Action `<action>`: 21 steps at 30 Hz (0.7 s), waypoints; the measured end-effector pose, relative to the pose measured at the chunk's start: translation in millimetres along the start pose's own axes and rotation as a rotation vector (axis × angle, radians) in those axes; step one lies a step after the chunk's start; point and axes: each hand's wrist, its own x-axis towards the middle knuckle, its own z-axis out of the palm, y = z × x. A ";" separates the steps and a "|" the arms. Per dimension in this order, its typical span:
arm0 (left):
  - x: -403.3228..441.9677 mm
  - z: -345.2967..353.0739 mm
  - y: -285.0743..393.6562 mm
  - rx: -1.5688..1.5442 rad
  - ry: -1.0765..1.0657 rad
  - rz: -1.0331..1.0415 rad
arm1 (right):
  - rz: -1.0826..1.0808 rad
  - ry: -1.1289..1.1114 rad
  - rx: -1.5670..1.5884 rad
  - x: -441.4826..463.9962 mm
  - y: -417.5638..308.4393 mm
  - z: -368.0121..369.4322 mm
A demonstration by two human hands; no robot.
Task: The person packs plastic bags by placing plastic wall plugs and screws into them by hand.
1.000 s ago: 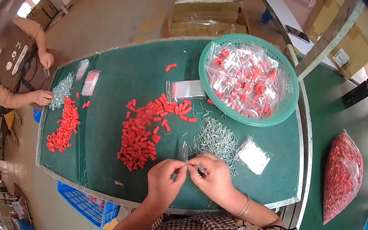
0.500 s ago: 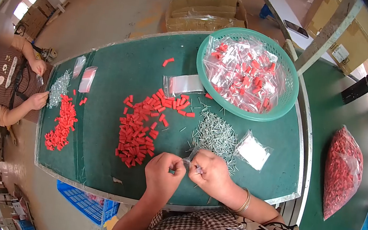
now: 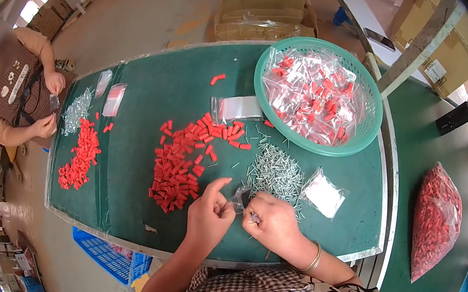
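Observation:
A small clear plastic bag spans the gap between my two hands, just in front of the screw pile. My left hand pinches its near-left edge, with the index finger raised. My right hand is closed at the bag's other side, and a few silvery screws poke out of its curled fingers. Beyond that hand spreads a heap of screws. Left of it lies a pile of red plastic sleeves. What is inside the bag is hard to make out.
A green basket of filled bags stands at the back right. Flat plastic bags and a white packet lie nearby. Across the table, a co-worker handles a small bag beside other piles. A large sack of red sleeves rests at right.
My left index finger has lifted away from the thumb, and more of the plastic bag shows between my hands. The co-worker's hands have shifted slightly. The view has moved a little.

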 end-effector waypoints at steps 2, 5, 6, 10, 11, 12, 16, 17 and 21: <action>1.7 -5.2 9.7 -0.035 -0.010 -0.042 | 0.039 -0.059 0.029 -0.9 -4.7 -7.1; 2.3 -10.7 19.9 -0.068 -0.044 -0.037 | -0.044 -0.074 -0.050 5.7 -16.8 -19.9; 2.2 -11.5 21.7 -0.077 -0.059 -0.021 | -0.036 -0.111 -0.062 5.2 -16.9 -18.9; 1.3 -11.7 27.0 -0.089 -0.133 -0.065 | -0.045 -0.126 -0.063 0.9 -7.6 -11.1; 0.9 -11.4 27.4 -0.110 -0.148 -0.079 | -0.058 -0.098 -0.051 0.0 -4.6 -9.1; 0.5 -11.3 27.5 -0.131 -0.164 -0.092 | -0.054 -0.095 -0.034 -0.5 -3.0 -8.6; 0.2 -13.1 26.2 -0.226 -0.203 -0.099 | -0.057 -0.078 0.028 0.6 -2.6 -13.1; 1.0 -13.3 27.9 -0.238 -0.211 -0.110 | -0.063 -0.075 0.041 0.6 -3.6 -14.3; -0.6 -10.1 28.8 -0.272 -0.239 -0.102 | -0.183 0.030 -0.027 -2.2 0.3 -11.4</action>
